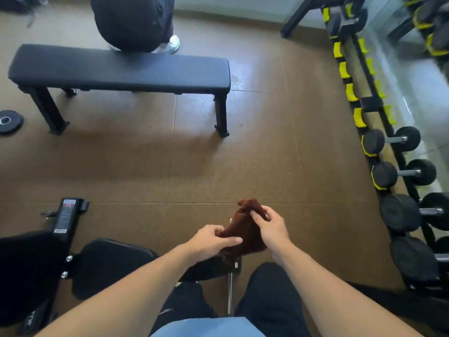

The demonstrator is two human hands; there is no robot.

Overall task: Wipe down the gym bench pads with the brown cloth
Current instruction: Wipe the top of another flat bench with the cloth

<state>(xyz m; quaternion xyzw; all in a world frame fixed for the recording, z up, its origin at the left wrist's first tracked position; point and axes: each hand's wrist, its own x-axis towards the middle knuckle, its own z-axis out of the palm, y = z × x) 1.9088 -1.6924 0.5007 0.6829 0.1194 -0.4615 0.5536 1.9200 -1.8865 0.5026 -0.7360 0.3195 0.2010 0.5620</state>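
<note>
Head view shows both hands holding the brown cloth [245, 232] in the air, near the person's body. The left hand [211, 240] pinches the near left edge of the cloth with curled fingers, and the right hand [272, 227] pinches the upper right part. The cloth hangs bunched between them, not touching any pad. A dark seat pad [109, 261] lies just to the near left, below the left hand, so the left hand is nearer to it. The flat bench [121, 69] stands far, across the floor, with its long axis running left to right. I judge the wiping is not yet begun; the near pad seems the easier first target.
</note>
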